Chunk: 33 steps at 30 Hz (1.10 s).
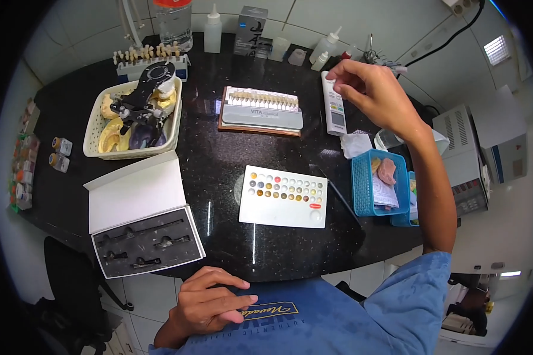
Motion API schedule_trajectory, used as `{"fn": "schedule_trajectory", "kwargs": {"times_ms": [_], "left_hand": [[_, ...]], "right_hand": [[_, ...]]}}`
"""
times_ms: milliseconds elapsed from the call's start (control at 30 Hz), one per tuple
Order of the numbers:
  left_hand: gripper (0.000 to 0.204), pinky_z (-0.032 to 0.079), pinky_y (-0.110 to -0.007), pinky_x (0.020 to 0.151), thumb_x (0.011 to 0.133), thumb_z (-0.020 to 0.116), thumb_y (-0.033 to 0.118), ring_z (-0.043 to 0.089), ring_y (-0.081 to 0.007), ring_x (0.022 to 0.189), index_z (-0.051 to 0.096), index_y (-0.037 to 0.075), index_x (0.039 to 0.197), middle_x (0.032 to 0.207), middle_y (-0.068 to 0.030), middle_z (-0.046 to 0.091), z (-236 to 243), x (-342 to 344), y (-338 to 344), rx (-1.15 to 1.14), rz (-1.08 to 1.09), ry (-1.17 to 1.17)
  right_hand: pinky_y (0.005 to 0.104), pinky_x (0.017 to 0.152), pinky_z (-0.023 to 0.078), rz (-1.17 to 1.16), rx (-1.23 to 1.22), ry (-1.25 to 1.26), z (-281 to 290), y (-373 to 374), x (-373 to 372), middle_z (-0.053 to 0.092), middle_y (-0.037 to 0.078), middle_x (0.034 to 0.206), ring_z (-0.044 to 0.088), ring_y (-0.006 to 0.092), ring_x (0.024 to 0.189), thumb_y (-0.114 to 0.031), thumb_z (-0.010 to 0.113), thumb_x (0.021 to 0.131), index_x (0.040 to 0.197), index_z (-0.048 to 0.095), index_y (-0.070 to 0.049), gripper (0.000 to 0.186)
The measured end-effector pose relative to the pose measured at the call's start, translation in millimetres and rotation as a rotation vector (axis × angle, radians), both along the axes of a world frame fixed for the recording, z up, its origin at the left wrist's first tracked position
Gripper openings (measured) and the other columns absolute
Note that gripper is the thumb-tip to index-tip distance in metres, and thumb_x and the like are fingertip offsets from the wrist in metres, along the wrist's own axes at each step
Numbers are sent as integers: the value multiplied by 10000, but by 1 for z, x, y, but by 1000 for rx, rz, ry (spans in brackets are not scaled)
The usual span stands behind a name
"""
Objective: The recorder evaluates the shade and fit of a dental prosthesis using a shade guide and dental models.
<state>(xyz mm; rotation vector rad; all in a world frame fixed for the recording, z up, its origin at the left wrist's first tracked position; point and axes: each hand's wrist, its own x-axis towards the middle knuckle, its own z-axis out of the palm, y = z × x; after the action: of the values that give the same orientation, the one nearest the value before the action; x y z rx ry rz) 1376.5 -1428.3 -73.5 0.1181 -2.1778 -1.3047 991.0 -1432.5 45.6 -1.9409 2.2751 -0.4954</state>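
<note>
My right hand (376, 92) is stretched to the far right of the black counter, over the top end of a white remote control (333, 109) with a small screen. Its thumb and fingers curve apart there; whether they touch the remote is hard to see. My left hand (216, 299) rests low in front of my blue shirt, fingers loosely bent and apart, holding nothing. Ahead of it lies a white palette (281, 216) with rows of coloured wells. Beyond that, a tooth shade guide (262, 112) with a row of tooth-shaped tabs lies on a brown-edged base.
At left stand a cream basket (92, 139) of dental models with a black articulator, and an open white box (136, 192) with dark foam. A thin dark brush-like stick (343, 195) lies beside a blue basket (360, 186). Bottles (212, 35) line the wall.
</note>
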Motion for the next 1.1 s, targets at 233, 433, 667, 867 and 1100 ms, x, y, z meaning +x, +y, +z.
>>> {"fn": "schedule_trajectory", "kwargs": {"times_ms": [233,433,667,867,1100], "left_hand": [[216,515,-317,700,841,733,246,689,-170,838,761,81,977,737,-4,701,-3,-24,5,-74,-2,-50],[252,514,-325,700,773,772,153,673,-190,858,747,68,1009,832,-29,703,-8,-49,10,-144,-41,-71],[262,540,-350,709,792,660,-51,687,-280,785,658,-8,1051,852,-128,703,-29,-53,18,-135,162,-55],[286,563,-362,708,831,607,-61,691,-292,793,617,-22,1114,912,-164,695,-30,-56,22,-166,338,42],[271,569,-345,646,813,573,-97,692,-284,722,632,-42,1072,863,-165,697,-32,-58,25,-216,451,40]], "right_hand": [[387,670,531,-6,98,92,-19,83,48,696,175,809,694,328,765,-35,652,853,930,654,10,90],[411,658,519,-122,1,91,-27,115,53,685,177,812,672,358,757,-6,649,846,909,638,7,65],[309,536,454,-412,-324,154,5,105,-33,628,77,600,603,157,521,-153,660,901,835,698,-2,169],[276,639,503,-617,-268,212,36,80,-137,693,72,768,649,124,680,-222,637,918,952,717,-26,214],[363,814,526,-616,-180,335,15,37,-262,740,117,919,708,242,900,-169,643,859,980,743,-66,188]]}}
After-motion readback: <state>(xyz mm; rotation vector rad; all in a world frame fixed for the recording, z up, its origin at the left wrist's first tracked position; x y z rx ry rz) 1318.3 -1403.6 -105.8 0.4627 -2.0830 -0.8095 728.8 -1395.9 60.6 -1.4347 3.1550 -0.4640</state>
